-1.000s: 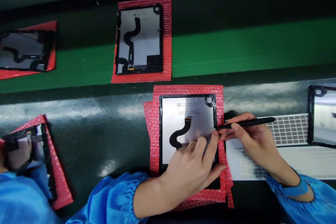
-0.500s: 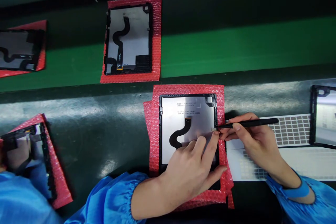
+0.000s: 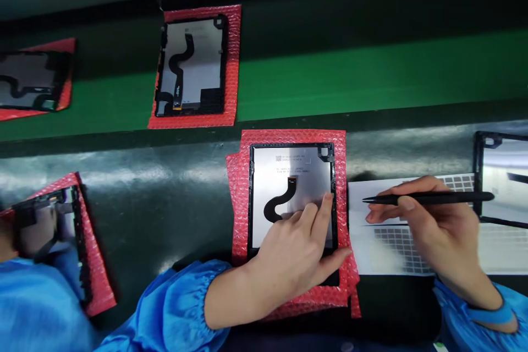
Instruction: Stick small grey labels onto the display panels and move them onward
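Below the middle of the head view lies a tablet screen panel (image 3: pixel 268 170), silver-backed with a black frame and a curved black ribbon cable (image 3: pixel 270 210). Red bubble wrap (image 3: pixel 240 198) is under it. My left hand (image 3: pixel 295 250) rests over the panel's lower right, fingers stretched, the index fingertip touching its right edge. That hand covers part of the ribbon cable. In my right hand (image 3: pixel 433 225) is a pair of black tweezers (image 3: pixel 429 198), pinched and pointing left. It hovers over white sheets with grey rectangular stickers (image 3: pixel 398 245), apart from the panel.
On the green belt (image 3: pixel 350 77) lie another panel (image 3: pixel 210 66) on red wrap and one more (image 3: pixel 33 77) at far left. A framed panel (image 3: pixel 501 176) stands at the right edge. At lower left, a co-worker's blue sleeve (image 3: pixel 41 302) is beside a panel (image 3: pixel 45 231).
My right hand with the tweezers has moved right, from the panel's edge to above the sticker sheets. My left index finger still touches the panel's right edge. The belt panel appears shifted slightly left.
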Motion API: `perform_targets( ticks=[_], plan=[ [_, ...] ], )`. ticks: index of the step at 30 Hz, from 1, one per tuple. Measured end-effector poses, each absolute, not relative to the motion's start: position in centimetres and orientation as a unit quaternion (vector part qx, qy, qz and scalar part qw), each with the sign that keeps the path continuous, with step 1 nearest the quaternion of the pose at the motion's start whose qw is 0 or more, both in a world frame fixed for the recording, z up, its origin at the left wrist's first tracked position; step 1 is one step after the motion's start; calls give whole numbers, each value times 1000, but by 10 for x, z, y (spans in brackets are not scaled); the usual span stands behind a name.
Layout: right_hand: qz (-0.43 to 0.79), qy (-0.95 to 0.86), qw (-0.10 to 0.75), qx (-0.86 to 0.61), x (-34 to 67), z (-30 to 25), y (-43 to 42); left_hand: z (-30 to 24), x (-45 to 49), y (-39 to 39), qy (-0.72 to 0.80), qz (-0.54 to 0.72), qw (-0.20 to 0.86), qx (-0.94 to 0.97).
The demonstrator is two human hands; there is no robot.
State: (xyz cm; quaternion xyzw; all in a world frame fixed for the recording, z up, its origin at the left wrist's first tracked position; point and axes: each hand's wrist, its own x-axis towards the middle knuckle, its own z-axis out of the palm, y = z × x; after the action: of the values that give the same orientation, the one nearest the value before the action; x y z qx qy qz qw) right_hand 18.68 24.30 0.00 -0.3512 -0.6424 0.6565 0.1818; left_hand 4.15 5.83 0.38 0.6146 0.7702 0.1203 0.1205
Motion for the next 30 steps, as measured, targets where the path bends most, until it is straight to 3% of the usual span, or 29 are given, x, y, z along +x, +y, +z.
perform_targets(
  ticks=[5,10,30],
  plan=[
    [592,-716,168,-330,239,-3,244,10,68,54,761,132,46,633],
    [565,-760,119,-297,267,-20,240,2,102,47,670,101,83,731],
    [548,-793,64,-259,261,-14,239,-2,107,46,673,43,94,733]
  ],
)
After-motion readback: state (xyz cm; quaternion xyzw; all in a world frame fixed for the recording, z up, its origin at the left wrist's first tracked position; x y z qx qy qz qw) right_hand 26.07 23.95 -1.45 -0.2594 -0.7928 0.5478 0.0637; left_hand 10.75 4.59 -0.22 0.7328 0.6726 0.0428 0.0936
